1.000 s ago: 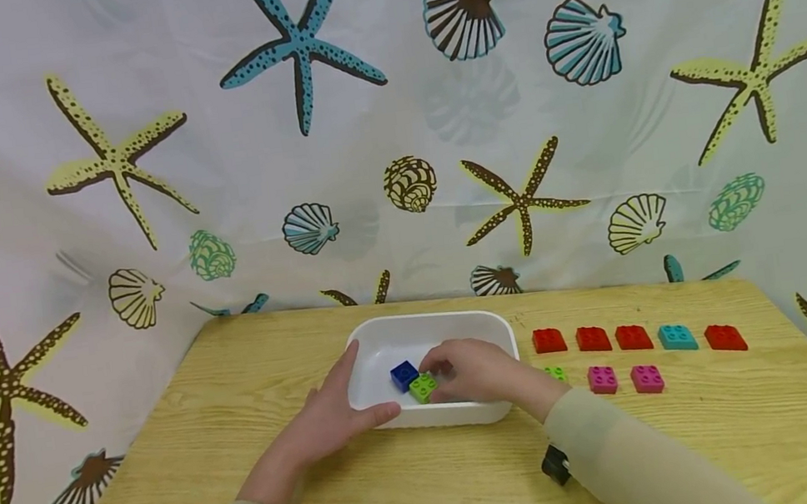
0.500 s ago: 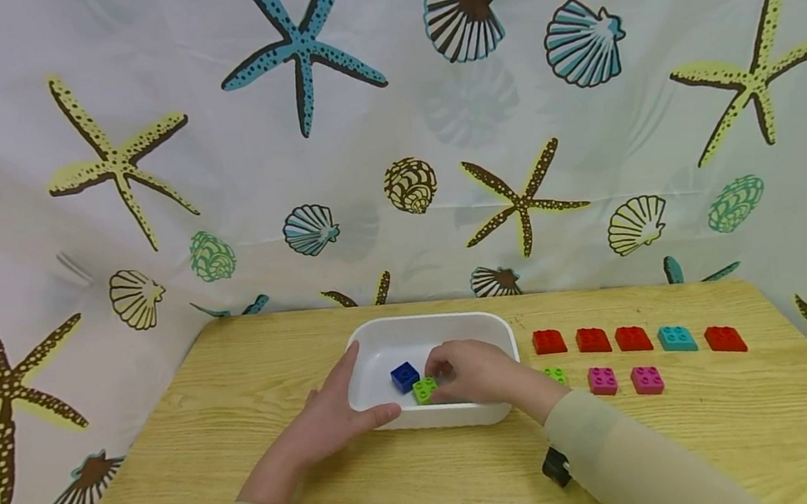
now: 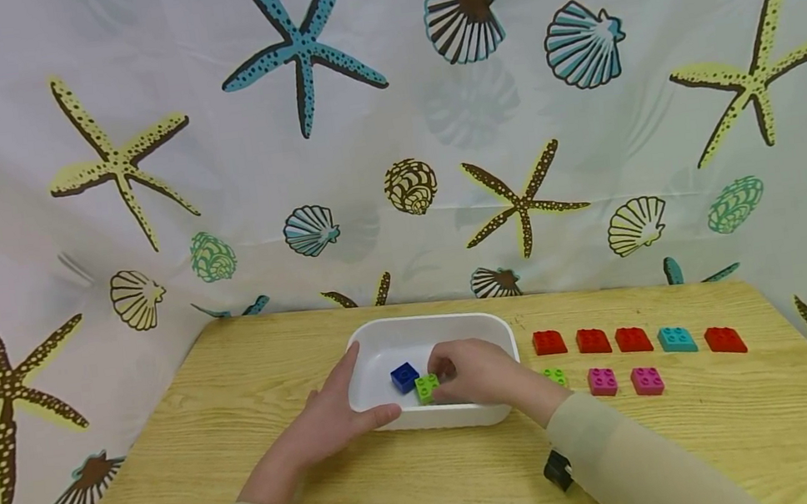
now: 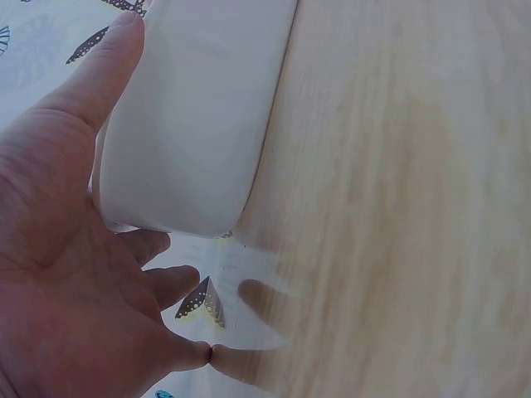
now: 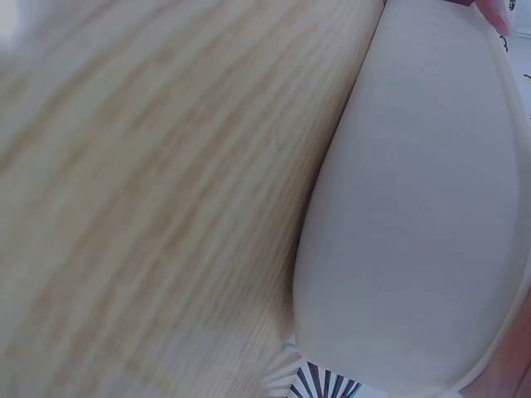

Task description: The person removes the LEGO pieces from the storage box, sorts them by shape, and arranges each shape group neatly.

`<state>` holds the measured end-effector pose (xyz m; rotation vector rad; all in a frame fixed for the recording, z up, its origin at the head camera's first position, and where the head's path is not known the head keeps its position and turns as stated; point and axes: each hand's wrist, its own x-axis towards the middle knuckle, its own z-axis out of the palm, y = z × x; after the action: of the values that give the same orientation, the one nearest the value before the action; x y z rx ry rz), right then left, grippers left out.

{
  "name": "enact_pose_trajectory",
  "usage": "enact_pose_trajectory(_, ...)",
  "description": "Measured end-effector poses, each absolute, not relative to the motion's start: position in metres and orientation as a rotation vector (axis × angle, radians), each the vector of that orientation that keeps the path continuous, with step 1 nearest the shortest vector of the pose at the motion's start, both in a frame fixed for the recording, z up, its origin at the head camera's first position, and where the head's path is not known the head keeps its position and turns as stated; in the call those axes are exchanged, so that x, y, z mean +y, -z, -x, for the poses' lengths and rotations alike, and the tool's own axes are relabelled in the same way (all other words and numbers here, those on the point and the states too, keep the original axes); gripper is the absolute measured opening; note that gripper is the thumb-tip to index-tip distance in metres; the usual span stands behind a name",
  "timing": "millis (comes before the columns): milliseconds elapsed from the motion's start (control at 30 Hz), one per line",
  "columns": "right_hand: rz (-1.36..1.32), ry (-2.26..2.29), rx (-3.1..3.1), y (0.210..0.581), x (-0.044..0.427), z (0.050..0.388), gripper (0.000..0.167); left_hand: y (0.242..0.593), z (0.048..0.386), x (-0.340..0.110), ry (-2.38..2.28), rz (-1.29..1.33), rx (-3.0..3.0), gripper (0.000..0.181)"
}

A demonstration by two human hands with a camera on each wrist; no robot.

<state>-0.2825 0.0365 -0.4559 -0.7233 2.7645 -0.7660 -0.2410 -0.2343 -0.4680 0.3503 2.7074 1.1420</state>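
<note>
A white plastic container [image 3: 435,416] stands on the wooden table. My left hand [image 3: 332,408] grips its near left corner, thumb at the front rim and fingers along the left end. In the left wrist view, the thumb lies over the container's wall and the other fingers are spread past its end. Inside the container, my right hand [image 3: 474,371] pinches a lime green toy building brick [image 3: 428,388]. A dark blue toy brick [image 3: 405,378] lies just left of it on the container floor. The right wrist view shows the container's outer wall [image 5: 406,199]; the fingertips are hidden there.
Right of the container, several red bricks [image 3: 592,340] and a turquoise brick [image 3: 677,339] form a back row. Two pink bricks [image 3: 602,381] and a partly hidden lime green brick [image 3: 556,376] lie in front. A shell-patterned curtain [image 3: 401,235] hangs behind the table.
My right hand has shifted slightly right with the lime green brick, widening the offset from the blue brick. The left hand and container have stayed in place.
</note>
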Motion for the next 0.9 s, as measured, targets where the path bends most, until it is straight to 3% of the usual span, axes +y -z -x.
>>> enact_pose_trajectory(900, 0.760, 0.957, 2.842, 0.4552, 0.0384, 0.2784, 0.028, 0.4665, 0.2402, -0.2345, -1.133, -0.349, 2.707, 0.124)
